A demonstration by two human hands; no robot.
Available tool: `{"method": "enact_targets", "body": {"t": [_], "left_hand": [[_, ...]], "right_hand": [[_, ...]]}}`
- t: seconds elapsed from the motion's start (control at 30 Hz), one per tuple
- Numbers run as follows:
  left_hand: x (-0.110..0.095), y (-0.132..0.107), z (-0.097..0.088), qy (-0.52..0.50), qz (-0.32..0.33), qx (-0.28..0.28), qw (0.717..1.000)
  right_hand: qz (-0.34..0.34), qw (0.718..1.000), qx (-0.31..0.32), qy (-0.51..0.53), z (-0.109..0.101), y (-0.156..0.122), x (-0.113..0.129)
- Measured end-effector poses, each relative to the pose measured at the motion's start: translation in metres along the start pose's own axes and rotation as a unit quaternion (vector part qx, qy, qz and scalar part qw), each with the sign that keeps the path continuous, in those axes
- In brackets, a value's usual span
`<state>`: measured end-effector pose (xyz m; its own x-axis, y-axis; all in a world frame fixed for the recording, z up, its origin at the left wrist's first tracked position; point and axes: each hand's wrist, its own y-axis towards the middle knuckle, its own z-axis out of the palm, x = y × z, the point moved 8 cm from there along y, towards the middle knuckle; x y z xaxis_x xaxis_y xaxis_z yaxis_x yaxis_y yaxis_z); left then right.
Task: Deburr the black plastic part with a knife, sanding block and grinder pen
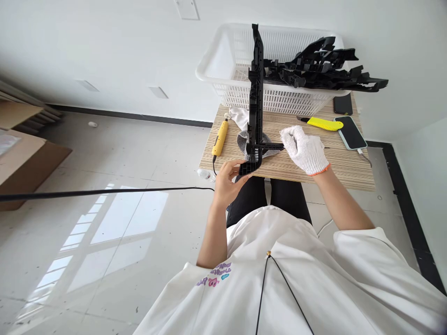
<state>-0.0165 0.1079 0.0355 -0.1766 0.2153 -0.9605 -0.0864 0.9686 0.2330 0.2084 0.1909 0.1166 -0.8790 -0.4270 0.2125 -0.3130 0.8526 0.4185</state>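
A long black plastic part stands out over the table, its near end bent into a ribbed corner. My bare left hand grips that corner between thumb and fingers. From the part a short black arm reaches right, toward my right hand. This hand wears a white knit glove with an orange cuff, and its fingers are closed. What they hold is hidden; a thin dark tip shows just right of the glove. Under the part lies a grey cloth.
A white plastic basket at the back holds several black plastic parts, some jutting over its right rim. On the wooden table lie a yellow corded tool, a yellow utility knife, a phone with a cable and a black case.
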Motion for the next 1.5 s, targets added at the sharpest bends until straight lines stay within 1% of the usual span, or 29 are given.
{"method": "enact_targets", "body": {"t": [0.13,0.2,0.3,0.4,0.5,0.6,0.83,1.0,1.2,1.4,1.5], "left_hand": [[0.000,0.000,0.000,-0.001,0.010,-0.005,1.000],[-0.001,0.000,-0.001,-0.007,0.014,-0.010,1.000],[-0.001,0.000,-0.002,-0.015,0.012,-0.017,1.000],[0.000,0.001,-0.002,-0.019,0.003,-0.017,1.000],[0.001,0.001,-0.003,-0.019,-0.003,-0.012,1.000],[0.001,0.000,-0.002,-0.021,-0.008,-0.007,1.000],[-0.004,0.000,-0.002,-0.019,-0.003,-0.001,1.000],[-0.006,0.000,-0.002,-0.018,0.002,0.000,1.000],[-0.007,0.000,-0.002,-0.018,0.011,-0.001,1.000],[-0.009,0.000,-0.003,-0.009,0.017,-0.004,1.000],[-0.011,0.000,-0.002,-0.006,0.017,-0.004,1.000]], "right_hand": [[0.002,1.000,0.013,-0.008,0.001,0.001,-0.001],[-0.016,0.999,0.025,-0.023,0.002,0.002,0.002],[-0.054,0.995,0.066,-0.058,0.005,0.002,0.010],[-0.062,0.991,0.093,-0.072,0.008,0.003,0.012],[-0.058,0.991,0.094,-0.072,0.009,0.003,0.011],[-0.039,0.994,0.077,-0.067,0.009,0.003,0.006],[-0.015,0.998,0.059,-0.001,0.000,0.001,0.004],[0.007,0.998,0.059,-0.007,-0.002,0.001,0.004],[-0.042,0.995,0.082,-0.032,0.002,0.001,0.009],[-0.028,0.994,0.093,-0.050,0.000,0.000,0.010],[-0.036,0.993,0.093,-0.058,0.000,-0.001,0.011]]}}
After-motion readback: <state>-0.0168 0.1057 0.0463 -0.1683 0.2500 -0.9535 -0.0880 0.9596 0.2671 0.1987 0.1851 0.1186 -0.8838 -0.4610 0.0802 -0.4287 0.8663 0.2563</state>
